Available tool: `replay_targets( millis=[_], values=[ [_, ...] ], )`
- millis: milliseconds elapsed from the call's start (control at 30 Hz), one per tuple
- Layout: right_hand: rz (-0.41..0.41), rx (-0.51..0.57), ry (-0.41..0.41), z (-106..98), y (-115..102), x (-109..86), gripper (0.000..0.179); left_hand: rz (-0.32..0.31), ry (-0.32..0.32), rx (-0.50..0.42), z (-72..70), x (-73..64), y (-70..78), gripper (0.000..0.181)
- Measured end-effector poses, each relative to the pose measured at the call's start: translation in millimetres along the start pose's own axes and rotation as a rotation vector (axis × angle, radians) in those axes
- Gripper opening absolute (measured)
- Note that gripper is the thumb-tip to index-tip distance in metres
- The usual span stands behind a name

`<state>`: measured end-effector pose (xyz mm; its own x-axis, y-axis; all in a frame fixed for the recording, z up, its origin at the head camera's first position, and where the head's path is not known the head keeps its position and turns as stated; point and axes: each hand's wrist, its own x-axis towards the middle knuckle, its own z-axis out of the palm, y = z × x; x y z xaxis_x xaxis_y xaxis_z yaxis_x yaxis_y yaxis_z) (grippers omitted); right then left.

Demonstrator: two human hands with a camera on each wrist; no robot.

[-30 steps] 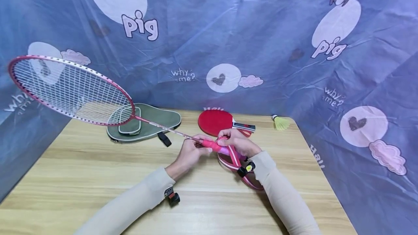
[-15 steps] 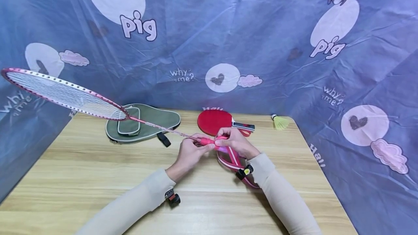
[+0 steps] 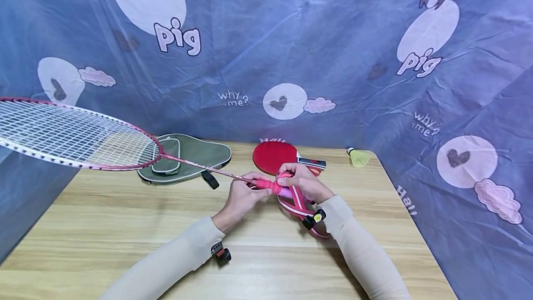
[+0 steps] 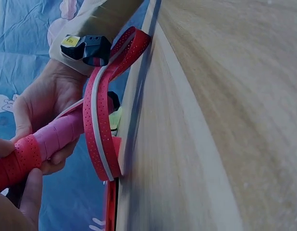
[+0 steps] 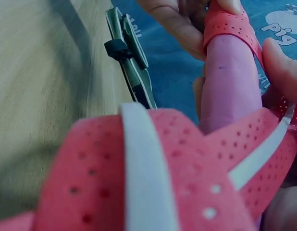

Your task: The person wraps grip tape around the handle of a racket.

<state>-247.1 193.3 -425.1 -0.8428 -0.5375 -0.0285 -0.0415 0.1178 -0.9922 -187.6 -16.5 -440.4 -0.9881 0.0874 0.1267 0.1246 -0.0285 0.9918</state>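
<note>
A pink-and-white badminton racket point(image 3: 208, 168) is held above the table, its head out to the left and partly past the frame edge. My left hand point(image 3: 241, 197) grips it at the top of the handle. Red perforated grip tape point(image 4: 94, 130) with a white stripe is wound around the upper handle in overlapping turns; the lower handle point(image 5: 230, 86) shows bare pink. My right hand point(image 3: 306, 182) pinches the tape between thumb and fingers beside the handle. A long loose loop of tape hangs below the right hand, close to the table in the left wrist view.
A green racket case point(image 3: 206, 152) lies at the back left, its black strap point(image 3: 210, 179) toward me. Behind my hands is a red table tennis bat point(image 3: 272, 156). At the back right corner rests a yellow shuttlecock point(image 3: 358, 157). Blue printed cloth point(image 3: 233, 68) hangs behind the wooden table point(image 3: 266, 263).
The racket has turned about its shaft: its strings went nearly edge-on, then faced up again. Its head now sits lower and farther left. Both hands stay at the handle.
</note>
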Motion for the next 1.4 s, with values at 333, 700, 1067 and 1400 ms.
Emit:
replay_targets(
  millis=[333,700,1067,1400],
  values=[
    [0.041,-0.112,0.03,2.3,-0.2,-1.1,0.013,-0.01,-0.042,-0.083,-0.3,-4.1,-3.7,0.034],
    [0.062,-0.225,0.168,14.9,-1.3,-7.9,0.018,-0.02,-0.014,-0.063,5.0,-5.5,-12.3,0.042],
    [0.045,-0.301,0.186,13.9,-2.5,-4.9,0.017,-0.024,0.063,-0.013,5.1,-3.4,-11.5,0.035],
    [0.095,-0.263,0.201,8.1,-5.1,-2.1,0.017,-0.031,0.016,-0.098,4.0,-3.5,-9.6,0.033]
  ],
)
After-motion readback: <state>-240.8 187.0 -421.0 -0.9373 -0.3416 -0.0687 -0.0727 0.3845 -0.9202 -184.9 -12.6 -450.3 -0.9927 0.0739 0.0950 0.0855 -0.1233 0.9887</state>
